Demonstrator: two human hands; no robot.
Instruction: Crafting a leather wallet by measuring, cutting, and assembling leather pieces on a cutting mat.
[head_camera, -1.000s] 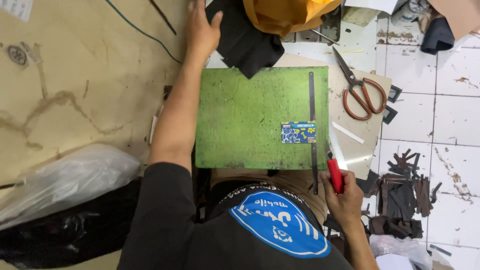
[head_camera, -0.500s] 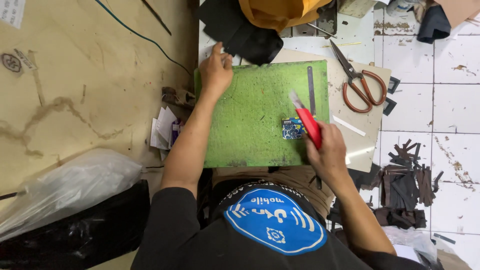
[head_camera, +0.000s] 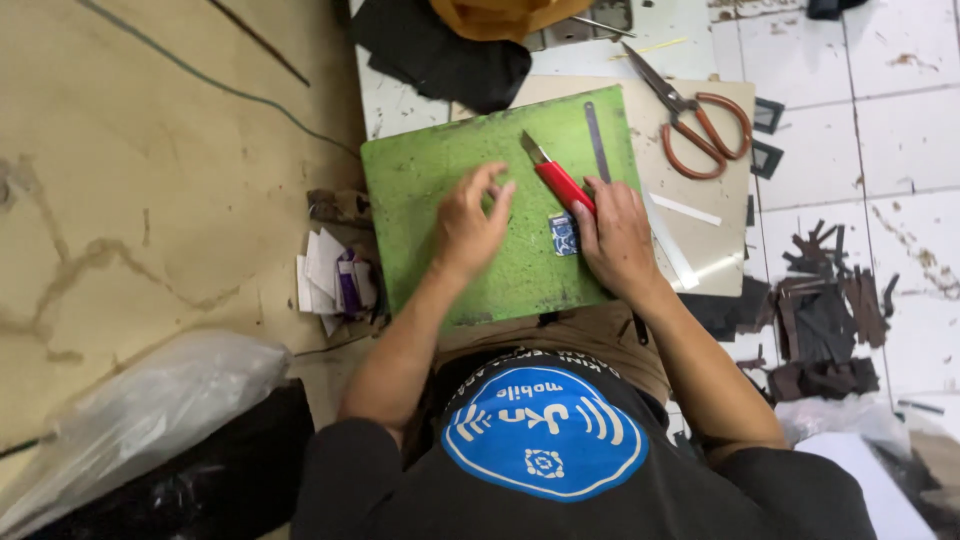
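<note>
Green and worn, the cutting mat (head_camera: 450, 210) lies flat across the person's lap, partly over a pale board (head_camera: 700, 200). On the mat, the left hand (head_camera: 468, 225) rests with fingers loosely curled, grasping nothing. The right hand (head_camera: 612, 235) is closed around a red utility knife (head_camera: 558, 178), blade pointing away. A small blue patterned card (head_camera: 563, 235) sits just beside that hand's thumb. Scissors (head_camera: 695, 120) lie on the board, well apart.

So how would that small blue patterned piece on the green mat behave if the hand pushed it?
The small blue piece looks thin and flat, so probably light and apt to slide across the green mat. It may flex. The right hand partly covers it.
</note>
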